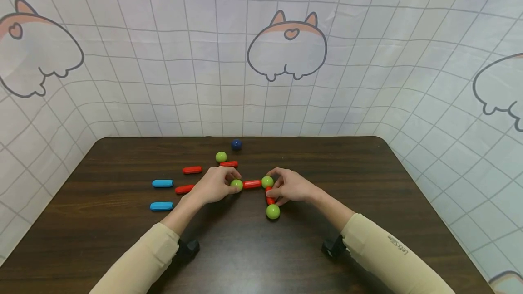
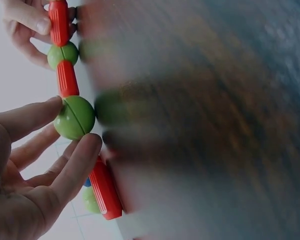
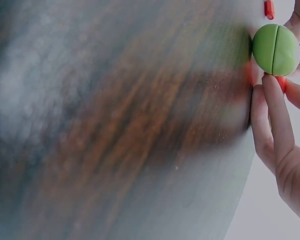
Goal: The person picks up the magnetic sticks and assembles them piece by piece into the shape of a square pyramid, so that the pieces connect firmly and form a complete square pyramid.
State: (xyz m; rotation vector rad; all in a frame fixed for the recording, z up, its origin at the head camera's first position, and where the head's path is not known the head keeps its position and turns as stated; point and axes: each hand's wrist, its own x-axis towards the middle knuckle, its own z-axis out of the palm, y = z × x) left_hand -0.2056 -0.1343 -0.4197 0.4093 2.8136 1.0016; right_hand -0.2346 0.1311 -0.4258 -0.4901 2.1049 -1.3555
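Note:
A chain of green balls and red rods lies on the dark table [image 1: 245, 257]. My left hand [image 1: 214, 184] pinches the green ball [image 2: 75, 117] at its left end between thumb and fingertips. From that ball a red rod [image 1: 252, 184] runs right to a second green ball [image 1: 267, 182]. My right hand [image 1: 293, 187] grips another red rod [image 1: 269, 197], which comes toward me from the second ball. At its near end sits a third green ball [image 3: 276, 50], close to the right fingertips. The fingers partly cover this rod.
Left of the chain lie loose red rods [image 1: 192, 170] and two blue rods [image 1: 162, 183]. Farther back are a green ball [image 1: 221, 157] beside a red rod [image 1: 229, 164], and a dark blue ball [image 1: 236, 144]. A grid-patterned white curtain [image 1: 163, 58] surrounds the table's back and sides.

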